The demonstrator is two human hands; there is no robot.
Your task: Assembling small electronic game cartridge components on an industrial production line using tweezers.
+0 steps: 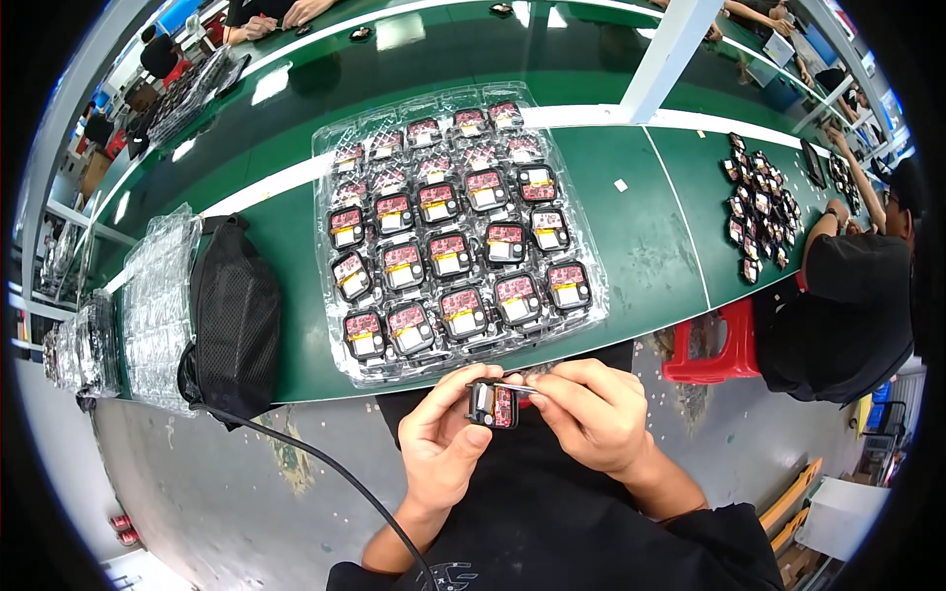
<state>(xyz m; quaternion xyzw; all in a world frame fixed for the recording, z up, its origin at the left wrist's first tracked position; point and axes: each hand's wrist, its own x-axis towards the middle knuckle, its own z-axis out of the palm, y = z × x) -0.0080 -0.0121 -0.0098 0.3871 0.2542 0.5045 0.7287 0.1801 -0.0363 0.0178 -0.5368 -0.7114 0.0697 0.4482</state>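
Holding a small black square electronic module [493, 404] with a red circuit board inside, just off the near edge of the green table [650, 236]: left hand [443, 443] pinching it from the left, right hand [591, 414] closed around a thin tool [522, 388] touching its top. Just beyond, a clear plastic tray [453, 236] filled with rows of matching modules. To the left, a black mesh bag [232, 315] and stacked clear trays [158, 305]. Far right, a seated person in black [852, 305] beside a red stool [714, 345].

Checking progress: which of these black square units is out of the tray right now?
The unit pinched between the left hand and right hand, below the table edge; all others sit in tray pockets.
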